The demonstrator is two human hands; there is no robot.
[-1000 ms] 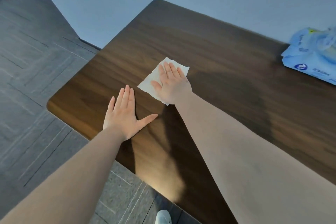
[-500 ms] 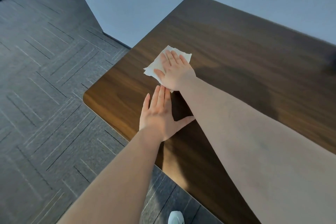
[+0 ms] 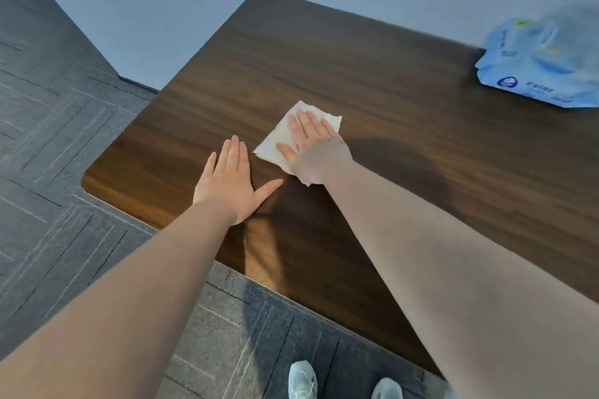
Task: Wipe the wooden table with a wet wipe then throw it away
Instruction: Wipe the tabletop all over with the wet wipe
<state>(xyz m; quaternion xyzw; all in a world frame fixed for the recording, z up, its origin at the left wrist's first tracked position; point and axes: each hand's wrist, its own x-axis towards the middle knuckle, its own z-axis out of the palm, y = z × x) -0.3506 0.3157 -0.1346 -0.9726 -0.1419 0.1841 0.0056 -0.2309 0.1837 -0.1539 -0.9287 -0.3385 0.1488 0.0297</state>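
A dark wooden table [image 3: 372, 81] fills the middle of the head view. A white wet wipe [image 3: 275, 142] lies spread flat on it near the left end. My right hand [image 3: 316, 147] presses down on the wipe with fingers straight, covering most of it; only its left and far edges show. My left hand [image 3: 231, 185] rests flat on the bare wood just left of the wipe, fingers together, thumb spread out, holding nothing.
A blue pack of wet wipes [image 3: 544, 65] lies at the far right of the table by the wall. Grey patterned carpet [image 3: 64, 172] surrounds the table's left and near edges. My two light shoes [image 3: 303, 381] stand at the near edge.
My right hand has slid the wipe to the right, away from the table's left edge. The left hand stays flat beside it. The view swung right, so the blue pack shows again.
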